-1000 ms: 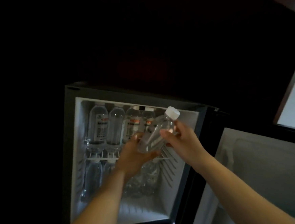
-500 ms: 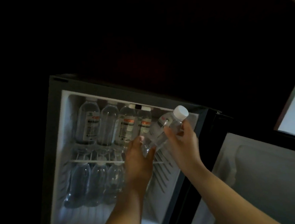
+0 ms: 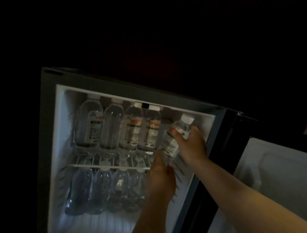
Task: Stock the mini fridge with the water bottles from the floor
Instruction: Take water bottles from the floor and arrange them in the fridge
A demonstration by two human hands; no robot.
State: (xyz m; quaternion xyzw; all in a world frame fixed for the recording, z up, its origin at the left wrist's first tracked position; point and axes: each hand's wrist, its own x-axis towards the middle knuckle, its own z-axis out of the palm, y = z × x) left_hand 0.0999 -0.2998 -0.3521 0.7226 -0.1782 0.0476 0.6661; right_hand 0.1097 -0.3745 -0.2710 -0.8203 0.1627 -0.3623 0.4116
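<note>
Holding the water bottle (image 3: 174, 138) tilted at the right end of the upper compartment of the mini fridge (image 3: 48, 143), we have it just beside the upper row (image 3: 113, 127) of four bottles that stand upright on the wire shelf (image 3: 97, 165). Our right hand (image 3: 191, 144) wraps its fingers round the shoulder, just under the white cap (image 3: 186, 118). Our left hand (image 3: 161, 180) comes up from below against the base; whether its fingers curl round the plastic or only prop it, we cannot tell from the back of the hand.

We judge the bottle full, so fairly heavy for its size, with thin clear walls that would dent under a hard squeeze. The labelled middle should give better purchase than the bare plastic (which may be slick). Taking it near the shoulder while steadying the base seems the sound way to stand it upright, since the wire rungs offer an uneven footing. More bottles (image 3: 99, 190) fill the lower compartment, and the door (image 3: 282, 179) hangs open at the right.
</note>
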